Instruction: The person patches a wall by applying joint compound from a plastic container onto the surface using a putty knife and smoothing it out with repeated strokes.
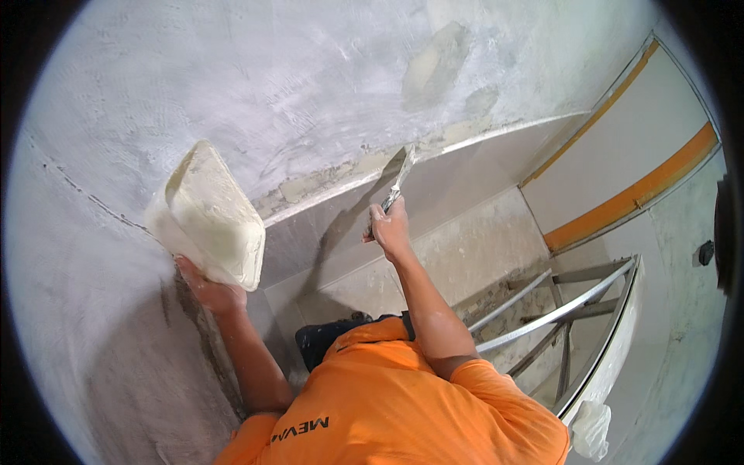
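The step in hand looks like filling or smoothing the rough strip [298, 188] of wall [294, 85] around twelve o'clock, and the next move seems to call for a flat, steady blade there. The right hand [390, 227] has its fingers curled tight round the handle of the putty knife [398, 186], just past twelve; at nine, the left hand [211, 291] holds the cream tub [213, 217] by its lower end, its finger spread too hidden to tell

Room under renovation: patchy plaster wall [256, 70] across top of frame; paste-smeared tub [213, 217] left of centre; scraper [402, 173] near centre; metal frame [558, 313] lower right.
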`<state>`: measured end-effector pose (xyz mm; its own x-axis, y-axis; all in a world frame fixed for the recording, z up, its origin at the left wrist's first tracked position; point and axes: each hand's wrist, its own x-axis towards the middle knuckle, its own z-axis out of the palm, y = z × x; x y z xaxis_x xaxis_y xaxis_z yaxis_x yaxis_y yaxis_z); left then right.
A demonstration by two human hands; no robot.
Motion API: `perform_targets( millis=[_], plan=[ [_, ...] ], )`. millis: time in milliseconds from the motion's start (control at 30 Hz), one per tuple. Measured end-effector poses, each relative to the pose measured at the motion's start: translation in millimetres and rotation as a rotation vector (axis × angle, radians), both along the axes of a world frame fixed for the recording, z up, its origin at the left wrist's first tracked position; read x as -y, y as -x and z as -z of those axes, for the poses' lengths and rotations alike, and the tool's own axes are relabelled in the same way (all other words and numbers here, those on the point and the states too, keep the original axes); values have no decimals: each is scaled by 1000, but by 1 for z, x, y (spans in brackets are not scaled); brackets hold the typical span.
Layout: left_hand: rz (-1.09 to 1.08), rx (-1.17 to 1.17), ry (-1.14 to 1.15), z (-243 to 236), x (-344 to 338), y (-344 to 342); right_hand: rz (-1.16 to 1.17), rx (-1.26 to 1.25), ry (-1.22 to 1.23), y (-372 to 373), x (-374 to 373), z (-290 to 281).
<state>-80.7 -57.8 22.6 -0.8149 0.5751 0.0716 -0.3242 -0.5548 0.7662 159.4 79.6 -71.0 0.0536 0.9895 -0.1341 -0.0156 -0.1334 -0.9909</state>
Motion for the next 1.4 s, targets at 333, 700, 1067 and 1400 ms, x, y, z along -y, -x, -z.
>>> perform_targets(
  millis=[333, 700, 1067, 1400],
  plan=[
    [33, -262, 89, 17, 1, 17, -238, 261, -161, 128, 71, 62],
    [54, -62, -54, 15, 10, 8, -116, 370, -245, 11, 44, 44],
    [26, -255, 119, 18, 15, -7, 43, -57, 51, -17, -46, -32],
    [-723, -1790, 240, 58, 9, 43, -484, 371, -58, 99, 101, 34]
  ],
)
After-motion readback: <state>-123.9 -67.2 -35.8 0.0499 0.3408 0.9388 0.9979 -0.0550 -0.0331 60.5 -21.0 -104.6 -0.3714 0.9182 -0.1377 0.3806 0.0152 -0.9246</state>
